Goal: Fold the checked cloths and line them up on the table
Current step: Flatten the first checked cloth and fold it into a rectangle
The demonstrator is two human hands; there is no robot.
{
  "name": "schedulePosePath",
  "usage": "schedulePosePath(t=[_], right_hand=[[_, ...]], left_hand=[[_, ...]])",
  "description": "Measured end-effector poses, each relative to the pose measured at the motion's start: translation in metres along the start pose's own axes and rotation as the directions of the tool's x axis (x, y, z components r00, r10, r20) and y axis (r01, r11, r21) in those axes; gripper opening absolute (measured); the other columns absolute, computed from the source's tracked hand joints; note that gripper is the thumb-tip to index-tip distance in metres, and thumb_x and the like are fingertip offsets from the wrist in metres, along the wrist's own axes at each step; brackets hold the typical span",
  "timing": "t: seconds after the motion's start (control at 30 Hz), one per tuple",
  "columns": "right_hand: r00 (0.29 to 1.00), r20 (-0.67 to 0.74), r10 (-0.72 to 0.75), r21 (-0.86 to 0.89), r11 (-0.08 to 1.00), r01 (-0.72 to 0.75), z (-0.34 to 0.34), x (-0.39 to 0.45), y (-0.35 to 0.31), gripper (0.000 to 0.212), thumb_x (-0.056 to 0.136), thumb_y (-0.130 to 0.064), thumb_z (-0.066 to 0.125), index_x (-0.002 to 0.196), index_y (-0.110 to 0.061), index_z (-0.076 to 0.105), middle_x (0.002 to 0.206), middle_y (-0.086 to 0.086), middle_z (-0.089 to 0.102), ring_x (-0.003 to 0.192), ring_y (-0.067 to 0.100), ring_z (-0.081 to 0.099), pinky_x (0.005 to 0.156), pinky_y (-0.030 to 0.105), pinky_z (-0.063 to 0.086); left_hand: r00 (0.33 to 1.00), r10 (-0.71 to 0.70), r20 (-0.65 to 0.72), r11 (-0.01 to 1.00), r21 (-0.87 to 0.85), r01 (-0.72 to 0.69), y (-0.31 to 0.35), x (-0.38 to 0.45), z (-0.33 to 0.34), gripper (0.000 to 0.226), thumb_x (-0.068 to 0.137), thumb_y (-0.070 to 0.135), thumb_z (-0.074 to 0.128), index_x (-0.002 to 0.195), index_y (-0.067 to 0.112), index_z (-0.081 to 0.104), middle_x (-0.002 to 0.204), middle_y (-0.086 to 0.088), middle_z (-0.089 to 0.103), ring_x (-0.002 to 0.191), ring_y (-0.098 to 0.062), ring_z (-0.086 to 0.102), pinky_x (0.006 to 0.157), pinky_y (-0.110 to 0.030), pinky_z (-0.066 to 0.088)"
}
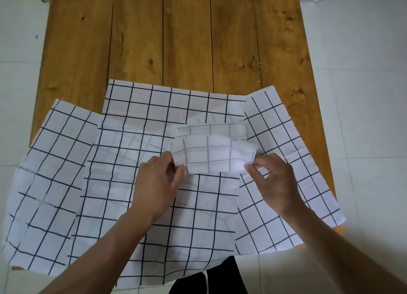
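A small folded checked cloth [214, 156] was held above the near middle of the counter [187, 40], over several unfolded cloths [57, 172] spread along the near edge. Its loose layers could be opened or skewed if one pinch was released too early. It was pinched between the left hand [157, 183] and the right hand [274, 181], one at each end.

The far half of the desk [187, 40] is left bare for passage, while the near half is covered by spread checked cloths [55, 172].
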State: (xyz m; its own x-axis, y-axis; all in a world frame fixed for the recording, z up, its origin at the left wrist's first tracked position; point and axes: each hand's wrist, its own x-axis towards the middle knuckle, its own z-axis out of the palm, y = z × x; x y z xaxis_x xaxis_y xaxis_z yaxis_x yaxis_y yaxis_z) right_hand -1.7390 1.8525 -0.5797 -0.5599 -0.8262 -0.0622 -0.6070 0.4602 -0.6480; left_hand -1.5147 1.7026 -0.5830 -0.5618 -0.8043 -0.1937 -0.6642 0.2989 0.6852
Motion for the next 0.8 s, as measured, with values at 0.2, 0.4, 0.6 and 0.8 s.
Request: schedulePosePath(t=[0.2, 0.4, 0.6, 0.8], right_hand=[[0.977, 0.065, 0.204, 0.013, 0.979, -0.205, -0.003, 0.007, -0.009, 0.037, 0.089, -0.022, 0.07, 0.123, -0.022, 0.058, 0.088, -0.008, 0.067, 0.083, -0.006, 0.058, 0.067, 0.0, 0.039], [0.962, 0.091, 0.258, 0.002, 0.966, -0.259, -0.005, 0.01, -0.013, 0.043, 0.09, -0.023, 0.069, 0.13, -0.022, 0.054, 0.088, -0.008, 0.066, 0.083, -0.001, 0.059, 0.067, 0.004, 0.037], [0.958, 0.09, 0.271, -0.004, 0.962, -0.272, -0.004, 0.013, -0.013, 0.037, 0.09, -0.022, 0.068, 0.125, -0.024, 0.056, 0.084, -0.007, 0.066, 0.084, 0.006, 0.062, 0.069, 0.014, 0.044], [0.949, 0.079, 0.306, -0.008, 0.952, -0.306, 0.0, 0.02, -0.014, 0.035, 0.09, -0.023, 0.068, 0.123, -0.024, 0.055, 0.08, -0.009, 0.064, 0.08, 0.006, 0.06, 0.064, 0.012, 0.041]], left_hand=[[0.994, -0.087, -0.061, 0.996, -0.027, 0.085, 0.014, 0.013, 0.001, 0.021, 0.09, 0.03, 0.067, 0.077, 0.021, 0.054, 0.058, 0.008, 0.058, 0.056, -0.009, 0.056, 0.061, -0.03, 0.046], [0.986, -0.166, -0.018, 0.984, -0.066, 0.164, 0.018, 0.017, -0.003, 0.035, 0.078, 0.048, 0.077, 0.1, 0.03, 0.056, 0.073, 0.01, 0.068, 0.071, -0.009, 0.066, 0.079, -0.043, 0.055], [0.981, -0.192, -0.02, 0.981, -0.042, 0.191, 0.02, 0.014, -0.002, 0.036, 0.079, 0.036, 0.077, 0.102, 0.04, 0.049, 0.076, 0.018, 0.066, 0.076, -0.004, 0.065, 0.087, -0.047, 0.053], [0.984, -0.176, -0.031, 0.984, 0.022, 0.177, 0.022, 0.018, 0.002, 0.036, 0.08, 0.033, 0.077, 0.099, 0.034, 0.046, 0.07, 0.016, 0.061, 0.077, -0.013, 0.061, 0.084, -0.047, 0.052]])
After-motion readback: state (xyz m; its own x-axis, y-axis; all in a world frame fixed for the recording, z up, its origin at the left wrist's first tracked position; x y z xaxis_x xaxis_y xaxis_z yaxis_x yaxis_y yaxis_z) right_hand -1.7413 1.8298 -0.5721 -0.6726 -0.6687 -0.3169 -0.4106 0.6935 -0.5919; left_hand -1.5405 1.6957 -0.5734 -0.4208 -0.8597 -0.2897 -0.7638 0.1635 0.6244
